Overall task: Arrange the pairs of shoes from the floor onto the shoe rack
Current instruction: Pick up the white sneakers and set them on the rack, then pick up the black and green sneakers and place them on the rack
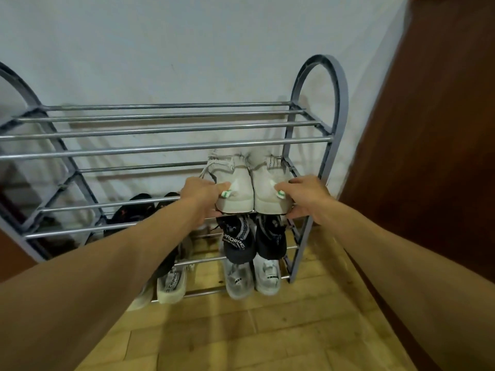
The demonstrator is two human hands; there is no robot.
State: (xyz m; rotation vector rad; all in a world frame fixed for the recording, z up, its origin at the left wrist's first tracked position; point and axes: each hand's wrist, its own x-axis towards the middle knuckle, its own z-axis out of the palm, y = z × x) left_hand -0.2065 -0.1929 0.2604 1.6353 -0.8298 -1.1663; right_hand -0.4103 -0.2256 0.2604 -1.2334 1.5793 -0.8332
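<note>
Pale wall behind, wooden floor point(267, 330) below — between them stands the grey metal shoe rack point(318, 124). We grip a pair of beige shoes point(253, 194) on its second shelf at the right end, heels toward us: our left hand point(201, 192) clasps the left heel, our right hand point(305, 195) the right. Black shoes point(251, 239) and white shoes point(251, 279) sit on the lower shelves.
</note>
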